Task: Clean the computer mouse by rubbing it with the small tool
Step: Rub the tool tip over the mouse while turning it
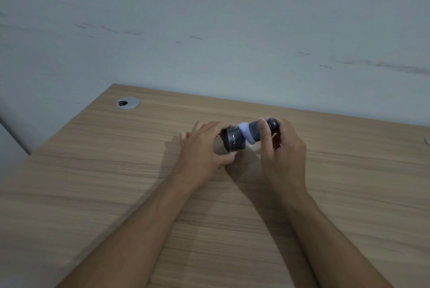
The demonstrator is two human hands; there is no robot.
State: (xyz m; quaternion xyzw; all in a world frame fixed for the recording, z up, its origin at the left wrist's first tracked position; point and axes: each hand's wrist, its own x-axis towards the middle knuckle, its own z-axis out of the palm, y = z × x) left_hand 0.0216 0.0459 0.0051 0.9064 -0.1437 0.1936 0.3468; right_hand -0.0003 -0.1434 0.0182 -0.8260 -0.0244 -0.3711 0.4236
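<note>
**Mouse held up, tool head against it**

Overhead, a pale grey wall (209, 20) fills the top half, scuffed with dark streaks. Below it a wood-grain desk (93, 183), bare forearms reaching in from the near edge. Round silver cable grommet (128, 103) near the far-left corner. Left hand (204, 146) curled around the dark computer mouse (233, 140), lifted just above the desk near the far-middle; white lettering shows on its side. Right hand (285, 148) pinches the small tool (257, 130) by its dark handle, thumb across it. Pale lilac tool head touches the mouse's right edge.
</note>
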